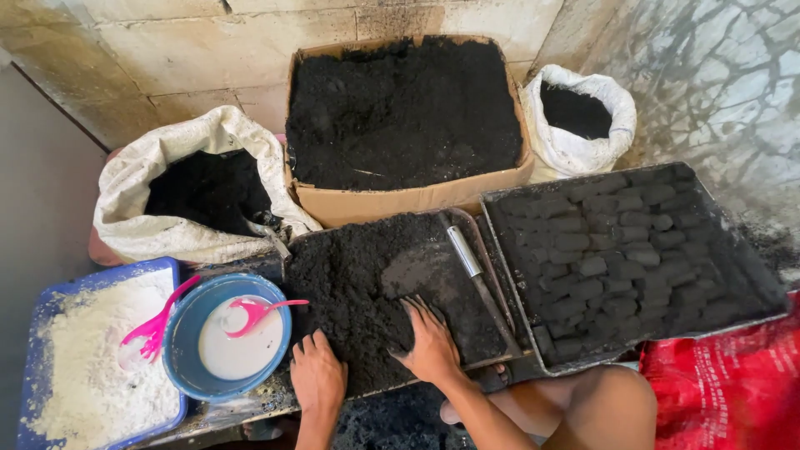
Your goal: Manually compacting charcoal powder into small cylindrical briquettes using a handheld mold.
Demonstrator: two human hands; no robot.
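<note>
Both hands work in a shallow dark metal tray (pixel 492 275) heaped with coarse, crumbly black powder (pixel 350 275). The left hand (pixel 317 372) lies palm down at the tray's near edge, fingers spread and pressed flat into the powder, gripping nothing. The right hand (pixel 432 340) lies just beside it toward the tray's middle, fingers splayed open on the powder where the heap thins to a smoother, scraped patch; it grips nothing either. Both hands are smudged black.

A slim metal tube with a shiny silver upper end (pixel 467 254) lies slanted along the tray's right edge, apart from the right hand.

Touching that edge on the right sits a larger square black tray (pixel 750 250) filled with rows of small, blocky black briquettes (pixel 600 250), matte and rough-edged, packed close.

At the left, just beside the powder tray, a round blue plastic bowl (pixel 179 333) holds a smooth off-white liquid with a pink plastic spoon (pixel 254 312) resting in it. Further left, a blue rectangular plastic tray (pixel 33 350) carries clumpy white flour-like powder and a second pink plastic scoop (pixel 154 325) leaning over its right edge.

Behind, against the stained tile wall: a brown cardboard box (pixel 400 200) brimful of fine black powder, flanked by a slumped white woven sack on the left (pixel 150 167) and a smaller white woven sack on the right (pixel 583 150), both rolled open and holding the same black stuff. A red woven sack (pixel 725 383) lies at the near right.
</note>
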